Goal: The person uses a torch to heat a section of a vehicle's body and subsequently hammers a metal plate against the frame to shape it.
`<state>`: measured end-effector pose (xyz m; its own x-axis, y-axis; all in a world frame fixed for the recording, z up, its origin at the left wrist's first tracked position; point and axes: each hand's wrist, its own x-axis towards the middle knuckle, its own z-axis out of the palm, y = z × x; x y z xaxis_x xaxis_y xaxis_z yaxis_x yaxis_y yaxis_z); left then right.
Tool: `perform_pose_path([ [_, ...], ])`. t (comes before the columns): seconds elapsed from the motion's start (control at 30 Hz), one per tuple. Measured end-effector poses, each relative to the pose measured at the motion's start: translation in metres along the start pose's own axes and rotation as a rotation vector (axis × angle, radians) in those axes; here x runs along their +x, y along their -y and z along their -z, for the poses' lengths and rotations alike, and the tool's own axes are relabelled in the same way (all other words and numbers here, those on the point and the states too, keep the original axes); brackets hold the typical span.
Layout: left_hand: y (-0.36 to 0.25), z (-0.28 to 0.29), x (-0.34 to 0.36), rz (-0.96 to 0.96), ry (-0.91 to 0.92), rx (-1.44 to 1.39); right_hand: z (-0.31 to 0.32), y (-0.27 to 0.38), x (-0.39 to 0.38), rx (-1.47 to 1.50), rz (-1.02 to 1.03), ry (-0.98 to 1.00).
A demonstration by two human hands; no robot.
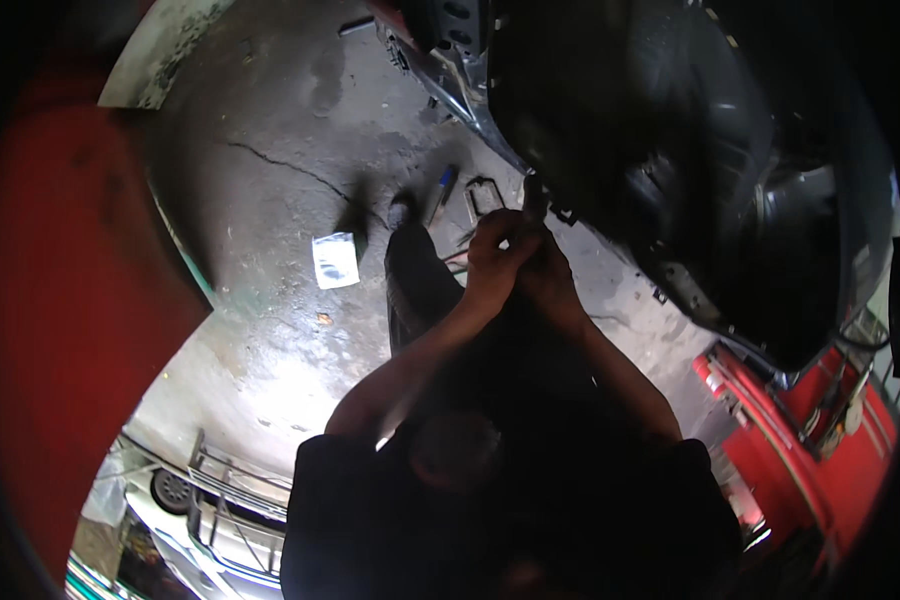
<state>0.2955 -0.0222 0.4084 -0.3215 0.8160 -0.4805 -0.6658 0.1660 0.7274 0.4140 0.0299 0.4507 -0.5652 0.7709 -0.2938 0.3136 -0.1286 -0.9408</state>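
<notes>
Left hand and right hand are pressed together at the dark car underside's lower edge; their grip cannot be told. Blue-handled tool lies on the concrete floor at 11 o'clock from the hands.

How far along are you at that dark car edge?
Done: nothing I can confirm; the dark car body shows no finished part. In hand: left hand and right hand are pressed together at its lower edge, what they grip is hidden. Left: blue-handled tool lies untouched on the concrete floor.
</notes>
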Motion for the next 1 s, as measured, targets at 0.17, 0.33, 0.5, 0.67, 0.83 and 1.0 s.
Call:
perform_pose_path([
  [0.17, -0.045, 0.043, -0.017, -0.295, 0.124, 0.588, -0.067, 0.046, -0.013, -0.221, 0.012, -0.249],
  [0.33, -0.070, 0.077, -0.029, -0.398, 0.245, 0.791, -0.079, 0.064, -0.017, -0.047, -0.337, -0.112],
  [0.5, -0.098, 0.100, -0.040, -0.021, 0.312, 0.662, -0.089, 0.077, -0.021, 0.169, -0.276, -0.020],
  [0.67, -0.104, 0.115, -0.062, 0.328, 0.323, 0.517, -0.098, 0.058, -0.047, -0.004, -0.459, 0.069],
  [0.83, -0.100, 0.151, -0.067, 0.268, 0.625, 0.870, -0.107, 0.009, -0.106, 0.133, -0.629, -0.026],
  [1.0, -0.052, 0.262, -0.074, -0.290, 1.094, 1.755, -0.122, -0.056, -0.192, 0.318, -0.706, -0.157],
])
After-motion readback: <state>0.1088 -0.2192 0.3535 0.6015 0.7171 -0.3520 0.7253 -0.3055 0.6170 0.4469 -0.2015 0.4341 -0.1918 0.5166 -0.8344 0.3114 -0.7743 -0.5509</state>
